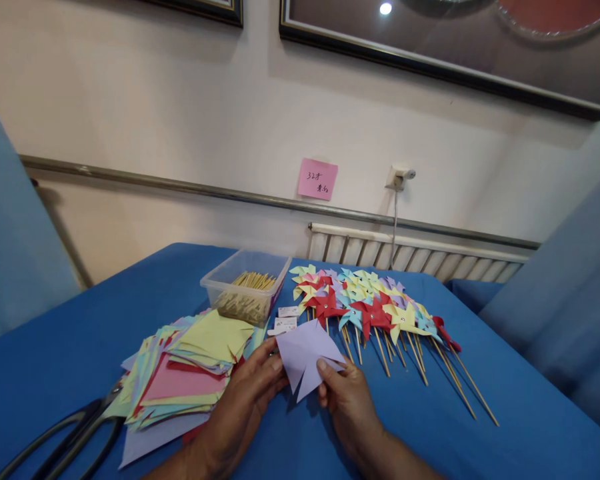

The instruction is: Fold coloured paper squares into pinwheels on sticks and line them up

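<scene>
Both hands hold a pale purple paper square [304,357] cut into flaps, just above the blue table [70,347]. My left hand [245,400] pinches its left edge, fingers closed on the paper. My right hand [347,400] grips the lower right flap with thumb on top. A fanned stack of coloured paper squares [190,370] lies directly left of my left hand. A row of finished paper pinwheels on wooden sticks [375,310] lies beyond and right of my right hand.
A clear plastic box of wooden sticks [247,287] stands behind the paper stack. Large black scissors [75,433] lie at the front left, partly under the papers. Small white strips [285,320] lie by the box. A wall with a pink note [317,179] and radiator is behind.
</scene>
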### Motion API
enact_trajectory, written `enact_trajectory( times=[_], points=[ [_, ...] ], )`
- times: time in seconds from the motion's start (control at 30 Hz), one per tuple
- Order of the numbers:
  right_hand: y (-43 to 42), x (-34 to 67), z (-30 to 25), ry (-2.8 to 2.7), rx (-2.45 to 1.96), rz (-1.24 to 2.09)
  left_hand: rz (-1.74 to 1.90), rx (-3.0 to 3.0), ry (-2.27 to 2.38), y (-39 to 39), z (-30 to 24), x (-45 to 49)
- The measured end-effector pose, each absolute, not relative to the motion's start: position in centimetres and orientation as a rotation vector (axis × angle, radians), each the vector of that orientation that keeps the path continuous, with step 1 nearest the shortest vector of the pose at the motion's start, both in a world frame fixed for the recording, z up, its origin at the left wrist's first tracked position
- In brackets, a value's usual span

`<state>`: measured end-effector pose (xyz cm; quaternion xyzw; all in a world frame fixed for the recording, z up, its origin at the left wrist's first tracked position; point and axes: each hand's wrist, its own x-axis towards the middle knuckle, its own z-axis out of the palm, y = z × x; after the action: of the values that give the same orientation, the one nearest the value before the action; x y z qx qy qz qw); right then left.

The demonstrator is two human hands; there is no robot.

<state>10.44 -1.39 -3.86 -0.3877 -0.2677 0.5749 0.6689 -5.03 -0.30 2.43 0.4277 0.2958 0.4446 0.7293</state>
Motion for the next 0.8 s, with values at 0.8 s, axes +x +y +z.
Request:
enact_trajectory(
  times=[0.8],
  points=[
    [-2.3,9.9,-3.8,-0.901,-0.929,1.278,0.898,1.105,0.724,0.4,1.0,-5.8]
  ],
)
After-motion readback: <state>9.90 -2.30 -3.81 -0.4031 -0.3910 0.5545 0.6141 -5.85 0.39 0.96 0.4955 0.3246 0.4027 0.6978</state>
